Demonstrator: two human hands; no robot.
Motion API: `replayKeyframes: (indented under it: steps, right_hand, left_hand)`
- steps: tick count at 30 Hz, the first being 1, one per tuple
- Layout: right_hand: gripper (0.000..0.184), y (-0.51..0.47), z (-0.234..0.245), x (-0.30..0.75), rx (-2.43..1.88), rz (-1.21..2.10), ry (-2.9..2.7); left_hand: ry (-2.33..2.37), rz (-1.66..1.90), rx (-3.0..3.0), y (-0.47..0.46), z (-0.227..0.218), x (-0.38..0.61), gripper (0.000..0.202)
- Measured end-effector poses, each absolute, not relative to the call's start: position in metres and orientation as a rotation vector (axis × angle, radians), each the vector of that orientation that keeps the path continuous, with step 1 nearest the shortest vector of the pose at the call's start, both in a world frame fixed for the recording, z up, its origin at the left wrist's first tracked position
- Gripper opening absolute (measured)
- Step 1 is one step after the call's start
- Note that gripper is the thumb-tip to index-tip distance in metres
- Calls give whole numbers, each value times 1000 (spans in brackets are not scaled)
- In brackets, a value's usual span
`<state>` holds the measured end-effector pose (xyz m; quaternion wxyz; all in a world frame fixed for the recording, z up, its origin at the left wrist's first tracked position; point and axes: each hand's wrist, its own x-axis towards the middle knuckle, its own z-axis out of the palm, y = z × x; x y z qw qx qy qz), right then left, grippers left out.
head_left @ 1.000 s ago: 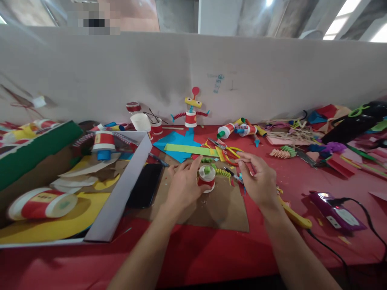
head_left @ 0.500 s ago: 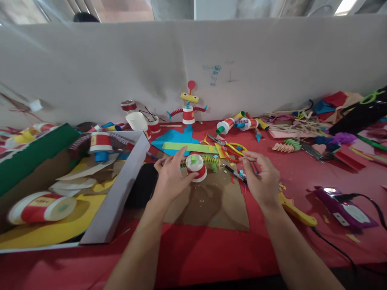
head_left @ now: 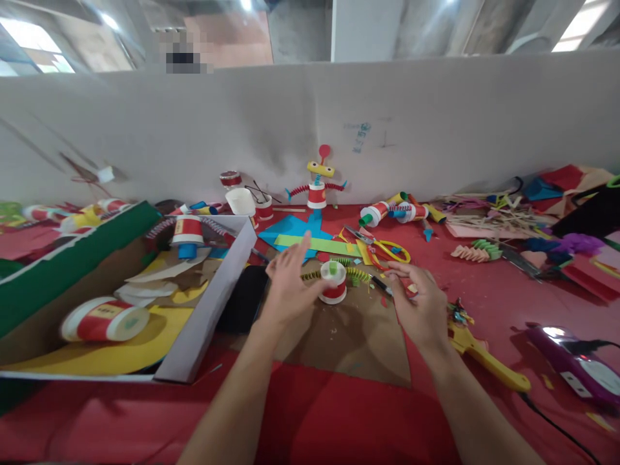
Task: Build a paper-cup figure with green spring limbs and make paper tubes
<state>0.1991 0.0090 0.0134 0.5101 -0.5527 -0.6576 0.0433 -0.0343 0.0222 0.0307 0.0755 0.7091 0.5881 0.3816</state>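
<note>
Red-and-white paper makes up the small cup, upside down on the brown cardboard, just right of the left hand and left of the right hand. The left fingers are spread well apart from the thumb, whose tip overlaps the cup's near left side; whether it touches, I cannot tell. The right fingers are curled with the thumb close by, and I cannot tell whether they pinch anything. Just beyond them lie the scissors; between them and the cup is a pen.

The cup looks light, fairly stiff at its rim but easily dented in the wall, so it is best held lightly low on the sides. Its coiled paper strip, on the right-hand side, looks springy and fragile, better not gripped. The green paper piece on top should be left unpressed.
</note>
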Motion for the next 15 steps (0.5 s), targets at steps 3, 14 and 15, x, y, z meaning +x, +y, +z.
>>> replayKeyframes:
  steps: [3,14,15]
  right_hand:
    - [18,8,13,197,-1341,127,-1582]
    - [20,6,11,194,-1342,140,-1577]
    - [20,6,10,194,-1338,135,-1579]
  left_hand:
    - [1755,1719,1654,31,31,-54,49]
    - [1519,2304,667,41,36,-97,17]
    - [1548,2266,671,41,35,-97,16]
